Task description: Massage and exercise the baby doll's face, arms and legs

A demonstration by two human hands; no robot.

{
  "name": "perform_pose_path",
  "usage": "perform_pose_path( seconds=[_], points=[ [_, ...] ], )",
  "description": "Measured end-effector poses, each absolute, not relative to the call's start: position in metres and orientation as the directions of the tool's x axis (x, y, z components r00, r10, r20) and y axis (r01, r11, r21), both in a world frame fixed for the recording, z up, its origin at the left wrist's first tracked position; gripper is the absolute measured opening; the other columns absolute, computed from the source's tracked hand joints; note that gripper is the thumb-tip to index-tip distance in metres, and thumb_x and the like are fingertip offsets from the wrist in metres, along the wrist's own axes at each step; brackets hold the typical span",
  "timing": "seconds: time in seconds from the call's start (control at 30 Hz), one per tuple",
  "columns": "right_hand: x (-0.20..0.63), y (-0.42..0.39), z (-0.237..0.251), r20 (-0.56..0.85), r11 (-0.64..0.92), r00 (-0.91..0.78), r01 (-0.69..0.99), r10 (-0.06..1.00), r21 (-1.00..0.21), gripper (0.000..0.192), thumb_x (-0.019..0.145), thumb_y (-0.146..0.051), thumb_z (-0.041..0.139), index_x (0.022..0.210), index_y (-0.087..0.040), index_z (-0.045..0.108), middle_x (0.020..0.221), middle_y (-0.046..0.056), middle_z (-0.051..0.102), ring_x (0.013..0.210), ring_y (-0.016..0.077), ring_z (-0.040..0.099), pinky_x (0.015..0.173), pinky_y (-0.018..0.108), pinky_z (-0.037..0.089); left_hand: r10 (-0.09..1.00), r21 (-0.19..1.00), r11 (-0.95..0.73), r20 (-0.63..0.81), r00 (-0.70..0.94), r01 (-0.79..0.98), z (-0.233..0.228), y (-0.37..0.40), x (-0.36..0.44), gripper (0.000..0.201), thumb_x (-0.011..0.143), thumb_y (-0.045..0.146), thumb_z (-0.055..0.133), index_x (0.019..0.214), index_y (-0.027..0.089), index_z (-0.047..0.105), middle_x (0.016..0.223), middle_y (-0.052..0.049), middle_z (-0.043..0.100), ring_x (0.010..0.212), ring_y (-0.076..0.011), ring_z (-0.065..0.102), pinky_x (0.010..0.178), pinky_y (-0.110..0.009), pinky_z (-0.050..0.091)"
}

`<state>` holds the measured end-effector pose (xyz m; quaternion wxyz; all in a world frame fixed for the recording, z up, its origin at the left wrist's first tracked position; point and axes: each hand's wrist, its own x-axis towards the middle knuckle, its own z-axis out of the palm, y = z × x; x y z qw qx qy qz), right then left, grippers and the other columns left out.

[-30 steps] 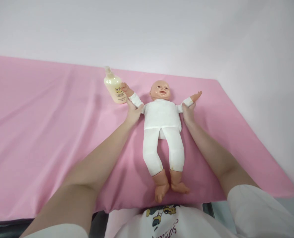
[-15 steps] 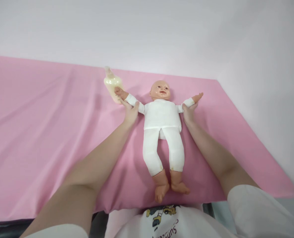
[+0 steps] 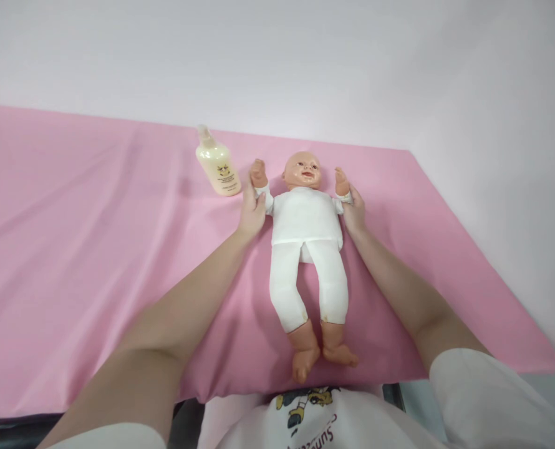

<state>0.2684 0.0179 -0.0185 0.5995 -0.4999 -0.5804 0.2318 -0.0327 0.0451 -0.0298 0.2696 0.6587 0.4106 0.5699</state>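
A baby doll (image 3: 307, 215) in a white top and trousers lies on its back, head away from me and bare feet toward me. My left hand (image 3: 253, 209) is closed around the doll's arm on the left, thumb across the white sleeve. Around the arm on the right, my right hand (image 3: 355, 209) is closed in the same way; part of its fingers is hidden behind the arm. Both doll arms are bent, with their hands pointing up beside the head. Just left of my left hand is a pump bottle (image 3: 219, 165) of pale yellow liquid.
A pink sheet (image 3: 95, 249) with creases on its left side covers the table. A white wall (image 3: 277, 62) stands behind the far edge. The near edge of the table is right at my body.
Both doll arms have moved from spread outward to bent upward and inward, with my hands still gripping them. The bottle's label now shows; the doll's body has stayed in place.
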Motion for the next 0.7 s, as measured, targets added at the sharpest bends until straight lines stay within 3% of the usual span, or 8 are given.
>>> perform_pose_path(
  seconds=[0.13,0.23,0.33,0.57,0.7],
  points=[
    [0.266,0.016,-0.016,0.457,0.382,0.209,0.317,0.865,-0.868,0.042,0.084,-0.03,0.061,0.122,-0.023,0.075,0.126,0.008,0.077,0.123,0.0273,0.068,0.117,0.051,0.049,0.816,0.737,-0.577,0.536,0.216,0.352,-0.021,0.039,-0.029,0.059,0.103,0.043,0.054,0.158,0.024,0.048,0.155,-0.015,0.055,0.151,-0.0323,0.047,0.134,-0.055,0.026],
    [0.266,0.017,-0.017,0.478,0.401,0.16,0.359,0.864,-0.843,0.038,0.08,-0.025,0.059,0.113,-0.024,0.078,0.119,0.007,0.078,0.118,0.0265,0.069,0.116,0.05,0.049,0.8,0.696,-0.599,0.499,0.332,0.397,-0.016,0.035,-0.026,0.055,0.1,0.028,0.052,0.154,0.024,0.055,0.151,-0.013,0.057,0.148,-0.0307,0.049,0.133,-0.055,0.028],
    [0.266,0.018,-0.019,0.478,0.399,0.154,0.367,0.865,-0.84,0.037,0.081,-0.025,0.058,0.113,-0.026,0.077,0.119,0.005,0.078,0.118,0.0257,0.068,0.115,0.048,0.05,0.807,0.702,-0.589,0.486,0.335,0.401,-0.014,0.033,-0.025,0.058,0.099,0.023,0.049,0.156,0.026,0.053,0.153,-0.012,0.055,0.149,-0.0289,0.047,0.133,-0.055,0.028],
    [0.268,0.021,-0.025,0.389,0.312,0.258,0.292,0.884,-0.904,0.049,0.081,-0.034,0.068,0.128,-0.024,0.062,0.131,0.009,0.071,0.121,0.0267,0.065,0.113,0.051,0.051,0.835,0.774,-0.551,0.512,0.203,0.312,-0.023,0.04,-0.03,0.069,0.1,0.052,0.059,0.16,0.021,0.041,0.162,-0.018,0.048,0.154,-0.0324,0.043,0.134,-0.053,0.025],
    [0.273,0.027,-0.034,0.315,0.247,0.353,0.223,0.881,-0.943,0.048,0.081,-0.03,0.062,0.128,-0.026,0.054,0.12,0.007,0.07,0.107,0.0244,0.068,0.105,0.05,0.057,0.879,0.857,-0.474,0.473,0.056,0.204,-0.032,0.049,-0.033,0.075,0.099,0.06,0.06,0.159,0.026,0.032,0.163,-0.017,0.047,0.154,-0.0304,0.044,0.132,-0.05,0.03]
  ],
)
